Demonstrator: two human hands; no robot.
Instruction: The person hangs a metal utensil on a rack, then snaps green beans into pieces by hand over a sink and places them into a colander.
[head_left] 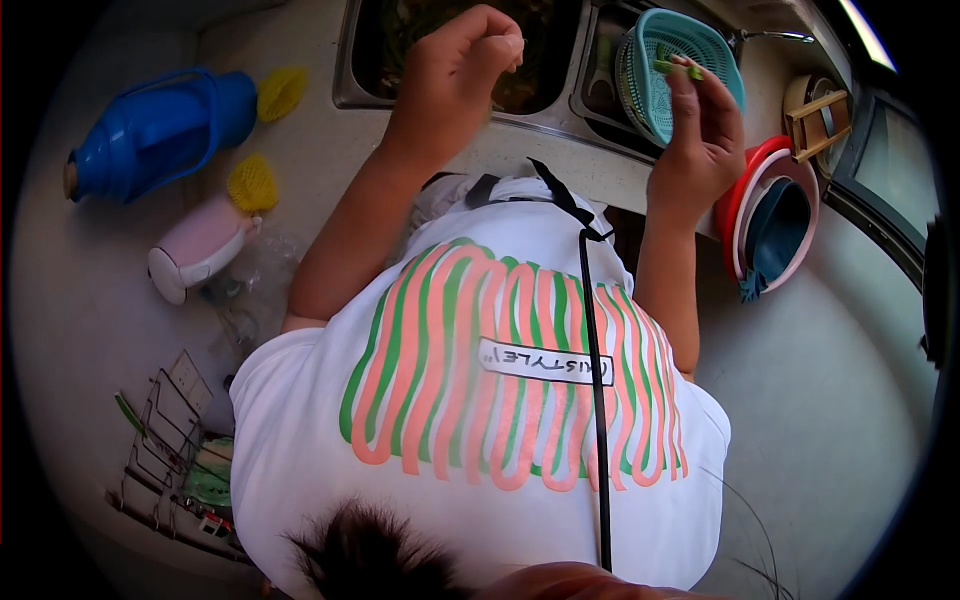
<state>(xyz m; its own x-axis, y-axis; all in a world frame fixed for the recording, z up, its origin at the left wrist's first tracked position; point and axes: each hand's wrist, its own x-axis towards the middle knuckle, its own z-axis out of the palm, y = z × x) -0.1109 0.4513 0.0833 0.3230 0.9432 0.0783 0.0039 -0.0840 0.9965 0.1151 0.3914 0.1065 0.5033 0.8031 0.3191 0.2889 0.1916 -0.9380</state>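
Note:
My left hand point(462, 85) is above the left sink basin point(352, 50), its fingers curled into a fist. What it holds, if anything, is hidden. Dark water and leafy green pieces show in that basin. Between thumb and fingertips of my right hand point(708, 135) is a short green vegetable piece point(678, 68). This hand is over the near right side of a teal colander point(642, 95), which stands in the right sink basin point(585, 75).
Left of the sink are a blue thermos point(170, 135), a pink-and-white kettle point(198, 248) and two yellow mesh objects point(282, 93). A red basin point(733, 195) with smaller bowls hangs or stands at right. A wire rack point(160, 430) is at lower left.

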